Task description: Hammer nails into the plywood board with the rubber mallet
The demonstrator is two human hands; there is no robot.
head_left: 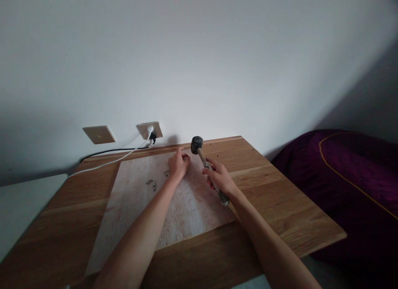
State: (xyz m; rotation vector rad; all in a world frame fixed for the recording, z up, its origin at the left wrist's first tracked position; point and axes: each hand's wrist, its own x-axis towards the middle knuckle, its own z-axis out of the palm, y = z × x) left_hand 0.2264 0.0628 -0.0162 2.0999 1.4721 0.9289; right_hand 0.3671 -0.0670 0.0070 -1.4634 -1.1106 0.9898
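Note:
My right hand (220, 177) is wrapped round the handle of a mallet with a dark head (196, 144). The mallet is tilted, its head up and toward the wall, just right of my left hand (179, 163). Near the far edge of a pale, mottled board (130, 197), my left hand is closed with thumb and fingers pinched. What sits between those fingertips is too small to make out. Several small metal screws (154, 185) lie loose on the board to the left of my left wrist. The pale board rests on a larger wooden panel (280, 197).
Behind the panel stands a white wall with a socket (149, 130) and a blank plate (99, 134). A white cable (108, 166) and a black one run over the panel's back left. A white surface (27, 206) is at left, purple fabric (311, 177) at right.

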